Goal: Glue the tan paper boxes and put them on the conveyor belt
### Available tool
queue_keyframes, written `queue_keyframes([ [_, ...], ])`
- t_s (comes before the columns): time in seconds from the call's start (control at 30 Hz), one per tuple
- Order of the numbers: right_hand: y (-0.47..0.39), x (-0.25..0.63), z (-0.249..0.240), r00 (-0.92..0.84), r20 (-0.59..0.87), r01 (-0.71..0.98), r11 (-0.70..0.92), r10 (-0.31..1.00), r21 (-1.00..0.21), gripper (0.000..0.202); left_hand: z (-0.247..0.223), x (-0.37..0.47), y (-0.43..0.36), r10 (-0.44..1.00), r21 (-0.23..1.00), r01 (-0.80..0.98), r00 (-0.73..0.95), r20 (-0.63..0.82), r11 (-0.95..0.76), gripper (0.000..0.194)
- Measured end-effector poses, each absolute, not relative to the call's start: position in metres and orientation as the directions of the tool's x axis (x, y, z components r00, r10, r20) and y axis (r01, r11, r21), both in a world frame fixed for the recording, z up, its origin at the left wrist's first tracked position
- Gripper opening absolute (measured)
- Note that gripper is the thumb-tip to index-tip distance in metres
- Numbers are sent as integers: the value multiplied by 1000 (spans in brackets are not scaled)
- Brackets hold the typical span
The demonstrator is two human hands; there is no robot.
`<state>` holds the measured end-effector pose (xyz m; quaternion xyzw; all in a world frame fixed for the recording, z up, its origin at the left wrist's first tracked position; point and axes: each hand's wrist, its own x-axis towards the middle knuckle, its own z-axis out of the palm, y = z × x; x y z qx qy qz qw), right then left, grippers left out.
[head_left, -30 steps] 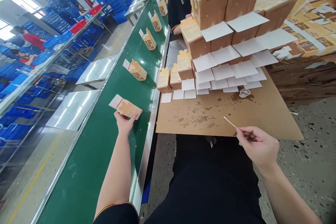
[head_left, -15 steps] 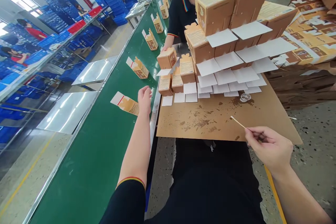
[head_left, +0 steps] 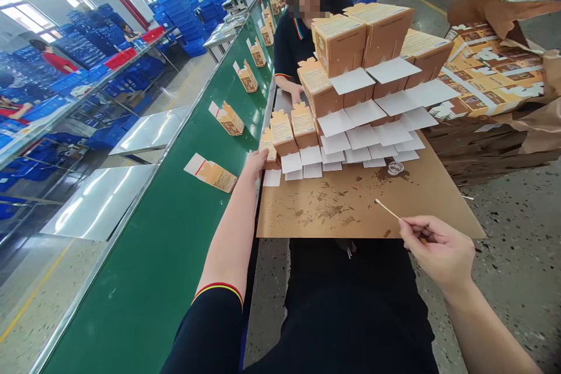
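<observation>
Work shifts from belt (head_left: 175, 234) to stack (head_left: 388, 38): the left hand (head_left: 255, 163) now touches a box (head_left: 270, 153), its grip unclear; the right hand (head_left: 440, 248) pinches a swab (head_left: 387, 209).

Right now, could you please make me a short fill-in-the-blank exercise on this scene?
The right hand holds a cotton swab over a board coloured ____.
The left hand touches the box furthest to the ____ on that board.
The flaps jutting from the stacked boxes are coloured ____.
The long belt is coloured ____.
Missing words: brown; left; white; green.
</observation>
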<state>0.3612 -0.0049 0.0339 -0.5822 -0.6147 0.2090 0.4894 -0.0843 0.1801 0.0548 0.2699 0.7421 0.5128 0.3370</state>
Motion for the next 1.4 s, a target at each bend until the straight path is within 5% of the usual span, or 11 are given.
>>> queue_keyframes([
  [0.2,17,377,33,196,344,604,163,918,-780,28,78,-91,118,698,963,-29,-683,-216,269,37],
  [0.37,74,398,53,115,266,775,81,957,-627,8,61,-55,36,880,986,-169,-469,-71,-11,74],
  [0.53,123,398,61,-18,165,875,95,986,-474,19,22,-11,-3,908,978,-177,-381,-173,112,88],
  [0.7,143,401,63,-76,91,889,109,993,-444,26,10,4,3,932,987,-91,-329,-154,131,92],
  [0.9,84,387,56,-37,291,760,216,956,-613,9,14,9,8,922,991,-79,-366,-126,104,87],
  [1.03,13,319,26,-271,295,481,395,916,-783,16,15,10,8,918,990,-76,-372,-141,121,82],
  [1.4,-7,264,-15,-287,364,497,463,886,-734,24,18,14,7,922,993,-48,-368,-121,111,89],
])
